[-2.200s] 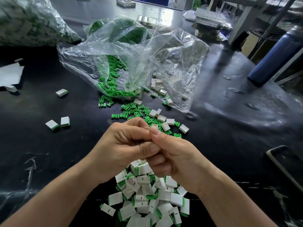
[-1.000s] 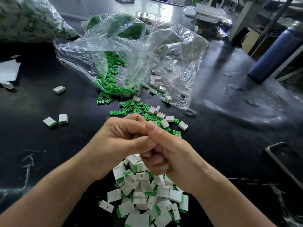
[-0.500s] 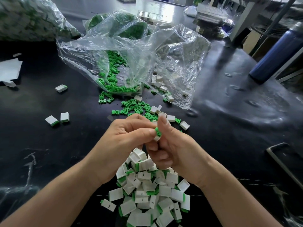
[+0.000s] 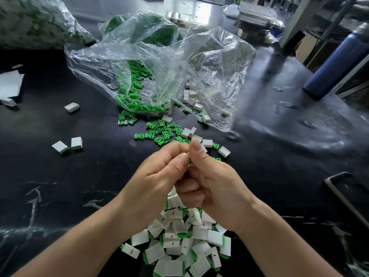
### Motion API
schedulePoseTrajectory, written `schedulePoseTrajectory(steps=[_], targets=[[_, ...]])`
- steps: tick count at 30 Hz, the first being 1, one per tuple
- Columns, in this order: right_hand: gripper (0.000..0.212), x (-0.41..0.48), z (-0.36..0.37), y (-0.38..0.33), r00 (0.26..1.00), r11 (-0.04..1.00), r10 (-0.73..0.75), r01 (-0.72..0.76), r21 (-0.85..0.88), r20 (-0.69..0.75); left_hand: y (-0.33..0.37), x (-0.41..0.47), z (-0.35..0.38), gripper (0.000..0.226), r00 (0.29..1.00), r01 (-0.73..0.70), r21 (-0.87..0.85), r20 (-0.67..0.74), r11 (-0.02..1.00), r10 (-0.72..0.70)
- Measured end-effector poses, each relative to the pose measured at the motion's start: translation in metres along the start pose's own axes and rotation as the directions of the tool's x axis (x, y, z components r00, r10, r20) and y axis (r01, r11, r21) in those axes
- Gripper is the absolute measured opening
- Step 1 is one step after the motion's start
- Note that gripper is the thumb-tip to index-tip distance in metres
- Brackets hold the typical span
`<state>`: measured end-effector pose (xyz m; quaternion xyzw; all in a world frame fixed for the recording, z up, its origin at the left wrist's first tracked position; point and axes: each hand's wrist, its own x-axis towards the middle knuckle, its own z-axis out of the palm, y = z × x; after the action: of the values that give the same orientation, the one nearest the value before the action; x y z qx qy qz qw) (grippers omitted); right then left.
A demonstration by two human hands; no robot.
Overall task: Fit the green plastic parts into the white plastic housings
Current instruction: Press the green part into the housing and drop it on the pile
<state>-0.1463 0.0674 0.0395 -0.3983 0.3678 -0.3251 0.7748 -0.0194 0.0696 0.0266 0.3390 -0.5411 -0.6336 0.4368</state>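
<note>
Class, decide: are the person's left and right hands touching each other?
Touching. The head view shows the left hand and right hand meeting with no gap, thumbs pinching a green part.

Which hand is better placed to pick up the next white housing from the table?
Probably right: the loose white housings lie just beyond the right hand; the left hand is nearer the green parts. Both pinch one part.
</note>
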Motion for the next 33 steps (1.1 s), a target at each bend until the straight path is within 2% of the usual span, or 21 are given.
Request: schedulePoseTrajectory(steps=[9, 13, 16, 20, 25, 28, 29, 33], targets=[[0.05, 0.001, 0.005, 0.003, 1.0, 0.999, -0.019, 0.02, 0.038, -0.025, 0.0, -0.001, 0.002, 0.019, 0.999, 0.021, -0.008, -0.046, 1.0, -0.022], [0.044, 0.001, -0.003, -0.002, 0.994, 0.998, 0.033, -0.038, 0.048, 0.107, 0.005, 0.001, -0.001, 0.022, 0.999, 0.046, -0.042, 0.008, 0.998, -0.046], [0.042, 0.002, -0.006, -0.005, 0.988, 1.0, -0.007, 0.01, -0.019, 0.152, 0.01, 0.003, -0.004, 0.018, 0.997, 0.076, -0.106, 0.026, 0.991, -0.074], [0.041, 0.002, -0.007, -0.004, 0.996, 0.998, -0.025, 0.03, -0.052, 0.087, 0.011, 0.004, -0.008, 0.024, 0.998, 0.061, -0.132, -0.002, 0.989, -0.062], [0.052, -0.001, -0.006, -0.005, 0.998, 0.988, -0.043, 0.048, -0.149, 0.038, 0.01, 0.003, -0.009, 0.031, 0.995, 0.098, -0.228, 0.037, 0.969, -0.092], [0.083, 0.0, -0.004, -0.007, 0.997, 0.97, -0.073, 0.078, -0.229, 0.029, 0.008, 0.004, -0.01, 0.042, 0.996, 0.092, -0.239, 0.028, 0.967, -0.088], [0.088, 0.001, -0.003, -0.006, 0.996, 0.964, -0.089, 0.091, -0.248, 0.02, 0.007, 0.005, -0.009, 0.044, 0.996, 0.09, -0.25, 0.031, 0.964, -0.085], [0.083, 0.003, -0.003, 0.0, 0.987, 0.948, -0.163, 0.152, -0.281, -0.014, 0.005, 0.003, -0.007, 0.037, 0.998, 0.059, -0.263, 0.022, 0.963, -0.056]])
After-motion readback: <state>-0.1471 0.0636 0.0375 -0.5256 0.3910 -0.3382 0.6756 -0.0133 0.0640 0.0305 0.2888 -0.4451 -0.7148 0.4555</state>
